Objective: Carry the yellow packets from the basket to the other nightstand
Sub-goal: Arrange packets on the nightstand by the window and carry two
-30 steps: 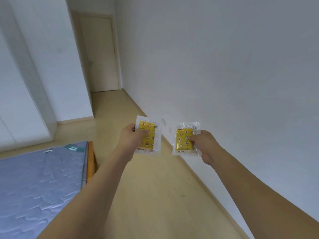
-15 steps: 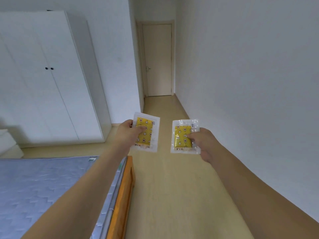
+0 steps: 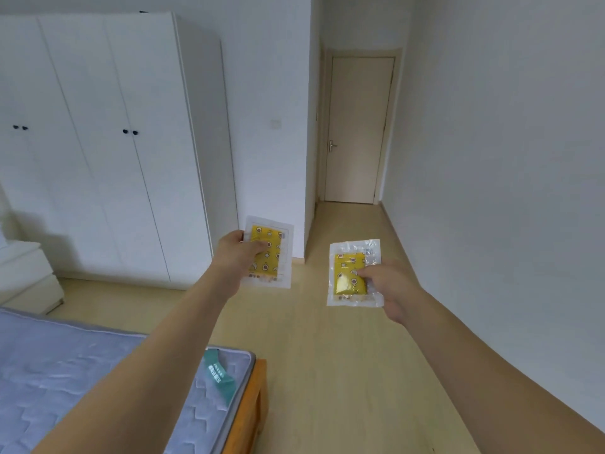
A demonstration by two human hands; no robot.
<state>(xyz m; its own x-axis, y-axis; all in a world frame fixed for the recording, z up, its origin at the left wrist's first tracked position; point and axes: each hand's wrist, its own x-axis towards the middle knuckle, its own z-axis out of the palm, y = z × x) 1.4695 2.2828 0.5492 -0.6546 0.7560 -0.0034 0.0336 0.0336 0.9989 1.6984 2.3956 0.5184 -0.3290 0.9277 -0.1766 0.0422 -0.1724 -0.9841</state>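
Note:
My left hand [image 3: 236, 254] grips one yellow packet [image 3: 270, 257] in clear wrapping, held upright in front of me at chest height. My right hand [image 3: 388, 283] grips a second yellow packet [image 3: 348, 273] the same way, a little lower and to the right. Both arms are stretched forward over the wooden floor. A white nightstand [image 3: 29, 276] shows at the far left edge beyond the bed. The basket is not in view.
A bed with a grey mattress [image 3: 82, 371] and orange wooden frame [image 3: 252, 407] fills the lower left. A white wardrobe [image 3: 108, 142] stands along the far wall. A closed door [image 3: 357, 129] ends a narrow passage ahead. A plain wall [image 3: 507, 158] runs along the right.
The view has swung left: the wardrobe, the bed's corner and the white nightstand have come into sight. Both hands keep their packets, held out in front.

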